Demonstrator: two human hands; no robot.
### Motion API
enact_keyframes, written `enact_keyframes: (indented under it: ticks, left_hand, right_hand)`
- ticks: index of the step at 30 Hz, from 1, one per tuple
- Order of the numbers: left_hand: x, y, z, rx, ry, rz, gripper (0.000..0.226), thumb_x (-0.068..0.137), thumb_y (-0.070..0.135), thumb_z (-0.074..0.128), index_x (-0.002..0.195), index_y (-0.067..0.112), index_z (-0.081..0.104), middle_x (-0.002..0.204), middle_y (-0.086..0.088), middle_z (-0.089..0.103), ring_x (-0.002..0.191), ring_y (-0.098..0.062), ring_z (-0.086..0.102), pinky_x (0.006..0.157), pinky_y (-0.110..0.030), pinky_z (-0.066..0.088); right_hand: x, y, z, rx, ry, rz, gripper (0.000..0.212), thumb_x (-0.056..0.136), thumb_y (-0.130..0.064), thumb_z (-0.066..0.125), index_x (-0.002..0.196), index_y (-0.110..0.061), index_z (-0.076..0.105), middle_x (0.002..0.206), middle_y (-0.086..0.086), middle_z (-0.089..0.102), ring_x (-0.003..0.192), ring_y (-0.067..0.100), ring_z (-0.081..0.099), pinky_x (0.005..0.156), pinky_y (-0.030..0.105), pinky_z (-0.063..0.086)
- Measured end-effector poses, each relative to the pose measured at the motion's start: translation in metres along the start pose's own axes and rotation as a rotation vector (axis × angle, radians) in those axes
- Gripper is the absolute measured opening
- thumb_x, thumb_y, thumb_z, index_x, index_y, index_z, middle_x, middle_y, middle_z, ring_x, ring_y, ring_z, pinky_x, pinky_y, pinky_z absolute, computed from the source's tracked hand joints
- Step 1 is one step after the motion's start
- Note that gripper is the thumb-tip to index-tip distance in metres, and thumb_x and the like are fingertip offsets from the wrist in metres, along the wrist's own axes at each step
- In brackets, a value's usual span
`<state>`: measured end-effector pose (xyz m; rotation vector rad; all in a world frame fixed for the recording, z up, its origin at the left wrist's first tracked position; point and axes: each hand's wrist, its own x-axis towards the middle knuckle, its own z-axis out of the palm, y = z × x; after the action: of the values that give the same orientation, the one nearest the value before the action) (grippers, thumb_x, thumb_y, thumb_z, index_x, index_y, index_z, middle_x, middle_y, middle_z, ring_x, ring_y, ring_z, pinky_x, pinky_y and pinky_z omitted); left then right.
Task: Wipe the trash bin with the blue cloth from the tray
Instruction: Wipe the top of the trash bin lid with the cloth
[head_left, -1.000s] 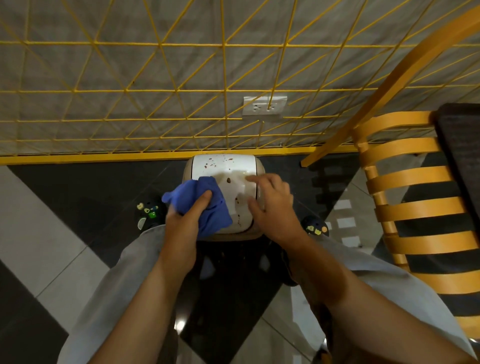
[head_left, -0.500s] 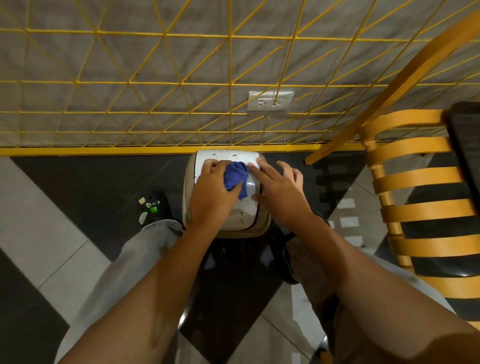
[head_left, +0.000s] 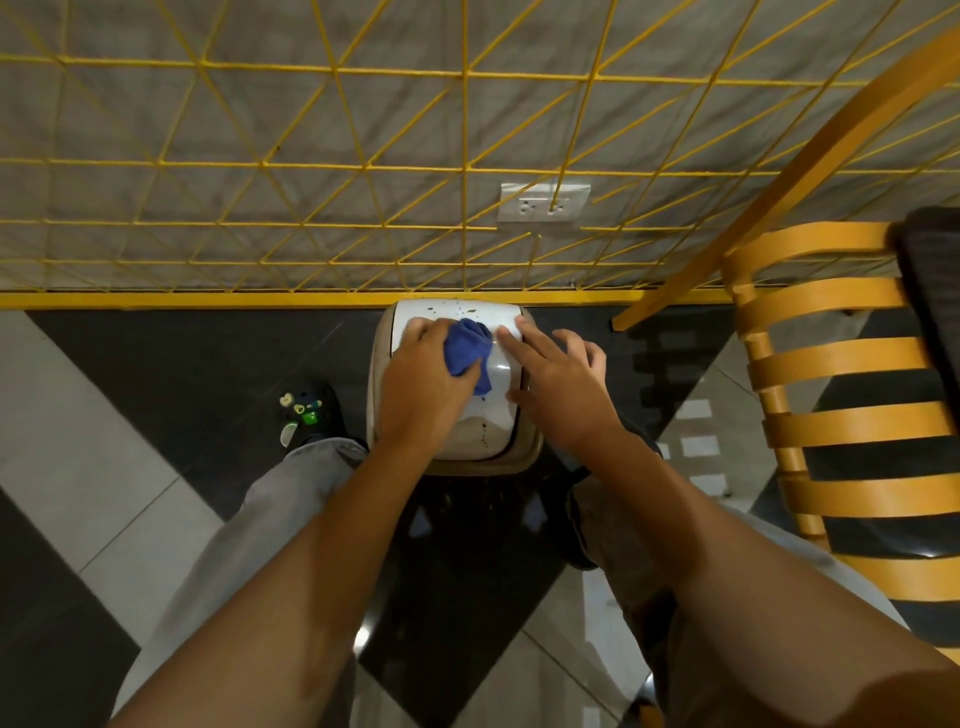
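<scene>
A small trash bin (head_left: 498, 415) with a white lid stands on the floor against the wall, between my feet. Brown spots show on the lid's far edge and near its front. My left hand (head_left: 421, 384) presses a bunched blue cloth (head_left: 467, 351) onto the middle of the lid. My right hand (head_left: 558, 387) rests on the lid's right side with its fingers spread flat, holding nothing. The tray is not in view.
A yellow wire grid (head_left: 363, 166) covers the grey wall behind the bin, with a power socket (head_left: 543, 202) above it. A yellow slatted chair (head_left: 841, 415) stands close on the right. My left shoe (head_left: 309, 413) is beside the bin on the black-and-white tiled floor.
My left hand carried the cloth from the lid's near left corner up onto its middle and far part. My right hand shifted slightly farther along the lid's right side.
</scene>
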<state>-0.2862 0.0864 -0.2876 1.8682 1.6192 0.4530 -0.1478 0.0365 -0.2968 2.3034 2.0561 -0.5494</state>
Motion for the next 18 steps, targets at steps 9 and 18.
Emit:
enact_keyframes:
  ticks: [9,18]
  left_hand:
    - [0.029,0.001,-0.012,0.039,0.148,-0.061,0.038,0.082,0.025,0.066,0.114,0.004,0.058,0.116,-0.013,0.057,0.103,-0.027,0.055,0.077,-0.024,0.036]
    - [0.05,0.005,-0.01,0.109,0.058,0.008,0.036,0.084,0.03,0.062,0.111,0.006,0.059,0.115,-0.014,0.057,0.103,-0.029,0.056,0.081,-0.035,0.044]
  right_hand:
    - [0.001,0.0,0.002,0.017,-0.009,0.016,0.063,0.091,-0.023,0.054,0.146,-0.031,0.023,0.156,-0.005,0.019,0.138,0.03,0.021,0.112,0.045,0.013]
    - [0.0,0.002,-0.001,-0.003,-0.026,0.009,0.067,0.089,-0.029,0.057,0.145,-0.033,0.023,0.157,-0.007,0.017,0.139,0.028,0.02,0.114,0.05,0.007]
